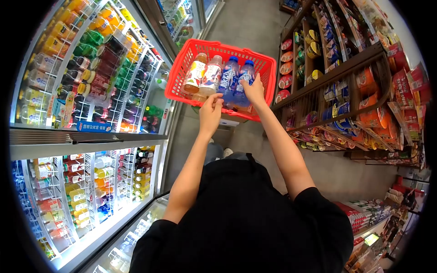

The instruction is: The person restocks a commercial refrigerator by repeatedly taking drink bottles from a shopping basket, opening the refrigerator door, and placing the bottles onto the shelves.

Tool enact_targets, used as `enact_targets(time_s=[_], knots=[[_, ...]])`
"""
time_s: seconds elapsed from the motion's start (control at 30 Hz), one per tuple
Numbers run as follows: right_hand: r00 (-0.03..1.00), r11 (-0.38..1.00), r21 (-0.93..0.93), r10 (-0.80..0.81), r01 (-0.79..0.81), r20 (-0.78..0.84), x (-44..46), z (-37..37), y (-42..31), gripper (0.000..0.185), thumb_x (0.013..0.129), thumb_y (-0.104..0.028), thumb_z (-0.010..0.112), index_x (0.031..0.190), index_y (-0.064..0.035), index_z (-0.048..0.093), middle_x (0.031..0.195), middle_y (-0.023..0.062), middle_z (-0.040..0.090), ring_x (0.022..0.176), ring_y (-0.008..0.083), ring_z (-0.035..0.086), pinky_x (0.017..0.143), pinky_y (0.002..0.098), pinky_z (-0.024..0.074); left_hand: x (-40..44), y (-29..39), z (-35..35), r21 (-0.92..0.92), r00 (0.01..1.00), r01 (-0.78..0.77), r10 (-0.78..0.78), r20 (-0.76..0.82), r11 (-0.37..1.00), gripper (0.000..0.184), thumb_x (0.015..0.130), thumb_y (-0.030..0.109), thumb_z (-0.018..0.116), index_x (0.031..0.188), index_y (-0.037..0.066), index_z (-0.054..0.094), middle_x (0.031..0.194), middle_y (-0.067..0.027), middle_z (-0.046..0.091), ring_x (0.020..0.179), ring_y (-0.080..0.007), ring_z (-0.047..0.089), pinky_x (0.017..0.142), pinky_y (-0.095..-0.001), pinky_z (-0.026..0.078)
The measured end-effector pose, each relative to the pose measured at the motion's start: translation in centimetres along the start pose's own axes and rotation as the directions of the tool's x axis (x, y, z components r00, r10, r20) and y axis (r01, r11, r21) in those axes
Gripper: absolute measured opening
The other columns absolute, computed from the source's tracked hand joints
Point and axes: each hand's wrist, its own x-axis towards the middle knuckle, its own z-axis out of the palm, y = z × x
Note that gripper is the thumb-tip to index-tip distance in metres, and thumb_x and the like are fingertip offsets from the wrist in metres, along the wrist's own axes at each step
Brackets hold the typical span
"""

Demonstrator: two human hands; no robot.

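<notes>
The right hand (pixel 253 90) grasps the rightmost blue-labelled bottle (pixel 246 73) inside the red shopping basket (pixel 218 44); the left hand (pixel 211 110) has its fingertips at the basket's near rim, just beside the bottles, though whether they grip it I cannot tell; to the left in the basket lie another blue-labelled bottle (pixel 228 75) and two white-labelled bottles (pixel 204 73); lit drink coolers (pixel 78 142) stand left of the basket, snack shelves (pixel 339 70) right, above a grey floor (pixel 248 22).
</notes>
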Motion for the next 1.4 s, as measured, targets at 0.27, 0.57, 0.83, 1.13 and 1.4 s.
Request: enact_targets(time_s=[0.27,0.57,0.83,1.13,1.4], knots=[[0.952,0.97,0.007,0.236,-0.242,0.193,3.1,2.3,3.7,0.095,0.074,-0.055,0.079,0.133,0.0122,0.048,0.124,0.0329,0.061,0.118,0.042,0.061,0.1,0.0443,0.048,5.8,-0.8,1.3,0.078,0.967,-0.012,-0.008,0.256,0.997,0.027,0.099,0.016,0.059,0.12,0.001,0.065,0.093,-0.0075,0.072,0.084,-0.0121,0.065,0.078,-0.0269,0.052],[0.936,0.943,0.067,0.311,-0.325,0.163,1.2,-1.2,-1.3,0.087,0.075,-0.032,0.085,0.141,0.0081,0.045,0.129,0.0232,0.061,0.115,0.0274,0.063,0.094,0.0363,0.0516,9.6,-2.2,1.2,0.154,0.834,0.148,-0.207,0.512,0.977,0.057,0.094,0.029,0.069,0.137,-0.005,0.053,0.116,-0.0172,0.069,0.101,-0.0197,0.067,0.087,-0.0326,0.053],[0.951,0.887,0.369,0.202,-0.279,0.233,1.5,-1.8,-4.8,0.088,0.076,-0.035,0.084,0.141,0.0074,0.044,0.124,0.0215,0.064,0.109,0.0249,0.065,0.093,0.0355,0.0518,10.6,-1.8,0.4,-0.069,0.779,0.263,-0.17,0.604,0.962,0.087,0.09,0.031,0.076,0.152,-0.005,0.027,0.127,-0.0201,0.059,0.111,-0.0212,0.062,0.091,-0.0338,0.052],[0.889,0.911,0.366,0.001,-0.189,0.458,0.6,-2.9,-10.7,0.086,0.076,-0.026,0.085,0.143,0.0017,0.04,0.129,0.0191,0.055,0.111,0.0242,0.06,0.089,0.0368,0.0533,7.4,2.2,-1.5,-0.21,0.93,0.154,-0.07,0.361,0.966,0.078,0.082,0.025,0.081,0.141,-0.004,0.039,0.123,-0.0163,0.061,0.109,-0.0203,0.062,0.09,-0.0351,0.054],[0.72,0.89,0.449,-0.263,-0.075,0.642,-1.6,-3.4,-13.3,0.082,0.084,-0.025,0.08,0.148,0.0013,0.036,0.134,0.021,0.053,0.114,0.0242,0.059,0.094,0.0379,0.0507,1.5,2.9,-2.3,-0.374,1.0,-0.002,-0.001,-0.009,0.927,0.074,0.084,0.008,0.074,0.147,0.001,0.036,0.129,-0.0135,0.059,0.115,-0.0202,0.061,0.096,-0.0351,0.051]])
